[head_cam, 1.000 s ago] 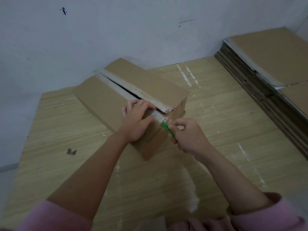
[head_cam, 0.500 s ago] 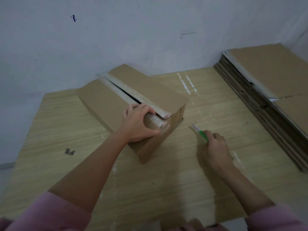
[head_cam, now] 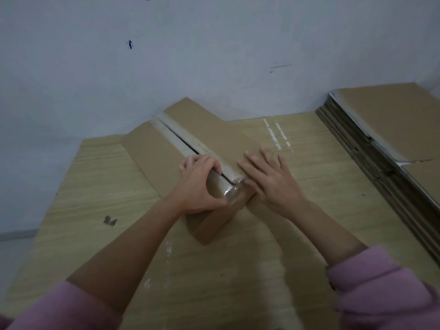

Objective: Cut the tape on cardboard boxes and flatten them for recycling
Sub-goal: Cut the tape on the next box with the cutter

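A long brown cardboard box (head_cam: 152, 158) lies diagonally on the wooden table, its top seam slit open along the middle, with clear tape still wrapped over the near end. My left hand (head_cam: 198, 186) grips the near end of the left top flap, fingers curled into the slit and thumb against the taped end. My right hand (head_cam: 269, 179) lies flat with straight fingers on the right top flap beside the seam. The green cutter is not in view.
A tall stack of flattened cardboard (head_cam: 385, 139) fills the right side of the wooden table (head_cam: 214, 270). A small dark scrap (head_cam: 110, 220) lies at the left. A pale wall stands just behind the box. Pink sleeves cover both forearms near the bottom edge.
My right hand, which held the green cutter at the box end and then moved it out to the table, has come back without it and now lies flat on the right flap.
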The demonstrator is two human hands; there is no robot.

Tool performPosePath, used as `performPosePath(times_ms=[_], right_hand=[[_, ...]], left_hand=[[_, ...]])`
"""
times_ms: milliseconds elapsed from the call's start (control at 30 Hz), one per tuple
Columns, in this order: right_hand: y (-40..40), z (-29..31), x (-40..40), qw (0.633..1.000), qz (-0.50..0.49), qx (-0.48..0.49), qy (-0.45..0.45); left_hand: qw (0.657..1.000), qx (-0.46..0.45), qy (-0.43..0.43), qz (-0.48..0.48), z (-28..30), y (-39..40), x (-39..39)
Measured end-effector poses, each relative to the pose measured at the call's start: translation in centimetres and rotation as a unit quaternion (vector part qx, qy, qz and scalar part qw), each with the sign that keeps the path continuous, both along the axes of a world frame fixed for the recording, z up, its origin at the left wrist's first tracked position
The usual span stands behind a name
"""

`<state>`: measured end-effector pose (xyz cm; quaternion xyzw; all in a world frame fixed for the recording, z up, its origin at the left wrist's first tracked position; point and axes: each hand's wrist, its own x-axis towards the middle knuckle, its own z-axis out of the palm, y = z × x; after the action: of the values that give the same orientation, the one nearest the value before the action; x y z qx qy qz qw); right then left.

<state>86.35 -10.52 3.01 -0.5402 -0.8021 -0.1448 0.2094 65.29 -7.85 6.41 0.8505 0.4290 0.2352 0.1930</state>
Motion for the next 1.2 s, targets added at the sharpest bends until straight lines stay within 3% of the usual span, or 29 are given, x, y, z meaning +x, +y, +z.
performPosePath(times_ms=[133, 333, 433, 567, 667, 767, 800, 833, 900, 967, 1067, 1133, 1200], right_hand=[[0.7, 0.4, 0.0, 0.996, 0.036, 0.084, 0.008], [-0.4, 1.7, -2.0, 0.992, -0.05, 0.095, 0.071], [-1.6, 0.7, -2.6, 0.984, 0.005, 0.17, 0.055], [-3.7, -0.7, -4.7, 0.978, 0.063, 0.191, 0.05], [-3.8, -0.5, -5.8, 0.978, 0.103, 0.172, 0.061], [-2.5, 0.3, -5.9, 0.968, 0.209, 0.059, 0.129], [-1.8, 0.7, -5.9, 0.964, 0.205, -0.007, 0.17], [-0.9, 1.2, -6.0, 0.964, 0.156, -0.073, 0.203], [1.1, 2.1, -6.3, 0.949, 0.004, -0.195, 0.248], [2.5, 2.4, -7.2, 0.908, -0.085, -0.302, 0.278], [1.7, 3.2, -8.7, 0.905, -0.116, -0.299, 0.28], [-0.3, 3.6, -9.9, 0.907, -0.077, -0.28, 0.305], [-2.0, 4.2, -11.2, 0.871, -0.014, -0.339, 0.356]], left_hand=[[0.999, 0.007, -0.024, -0.019, 1.0, -0.1, -1.3], [0.997, 0.01, -0.04, -0.065, 2.4, 0.2, -2.9], [0.994, 0.014, -0.08, -0.073, 2.0, 0.4, -4.1], [0.97, -0.03, -0.21, 0.119, 0.5, -1.3, -3.9], [0.939, -0.041, -0.229, 0.252, 0.3, -1.3, -3.2], [0.88, -0.074, -0.293, 0.366, 1.6, -0.3, -3.2], [0.874, -0.067, -0.279, 0.394, 2.0, 0.0, -3.2], [0.887, -0.052, -0.212, 0.407, 2.2, 0.1, -3.2], [0.91, -0.039, -0.009, 0.413, 1.3, 0.3, -3.2], [0.899, -0.085, 0.136, 0.408, 0.2, 0.6, -3.0], [0.887, -0.156, 0.157, 0.404, -0.1, 1.8, -3.0], [0.89, -0.183, 0.152, 0.389, 0.6, 3.0, -3.4], [0.91, -0.18, 0.21, 0.309, 0.9, 3.9, -4.2]])
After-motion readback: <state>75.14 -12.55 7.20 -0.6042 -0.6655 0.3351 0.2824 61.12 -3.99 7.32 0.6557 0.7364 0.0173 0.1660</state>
